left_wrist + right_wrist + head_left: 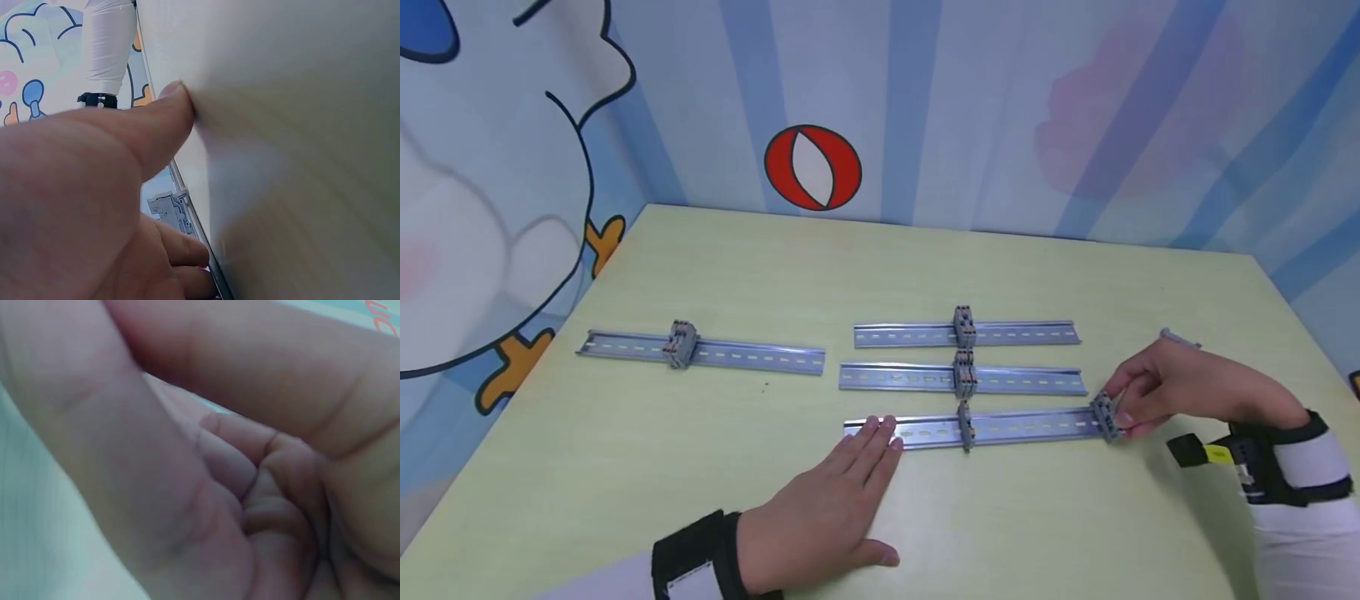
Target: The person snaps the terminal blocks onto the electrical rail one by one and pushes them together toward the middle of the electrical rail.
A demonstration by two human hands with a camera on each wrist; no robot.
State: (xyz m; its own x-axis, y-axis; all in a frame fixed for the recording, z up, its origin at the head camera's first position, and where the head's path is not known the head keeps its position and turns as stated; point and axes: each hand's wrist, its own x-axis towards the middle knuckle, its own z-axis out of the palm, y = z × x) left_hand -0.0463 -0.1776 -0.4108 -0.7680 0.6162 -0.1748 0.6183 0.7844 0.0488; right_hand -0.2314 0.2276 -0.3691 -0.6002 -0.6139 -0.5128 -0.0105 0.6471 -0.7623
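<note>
In the head view my left hand (823,504) lies with straight fingers over the left end of the front DIN rail (1030,427). My right hand (1187,392) pinches a grey terminal block (1105,417) at that rail's right end. Another thin terminal block (966,427) stands near the rail's middle. The left wrist view has my left thumb (169,125) in front and a grey terminal block (169,207) beyond it. Curled fingers (262,512) of my right hand fill the right wrist view; the block is hidden there.
Two more rails, the middle rail (887,377) and the back rail (895,335), lie behind, each with terminal blocks mounted. A separate rail (760,356) with a terminal block group (681,344) lies at the left. Behind my right hand is a small grey piece (1180,338).
</note>
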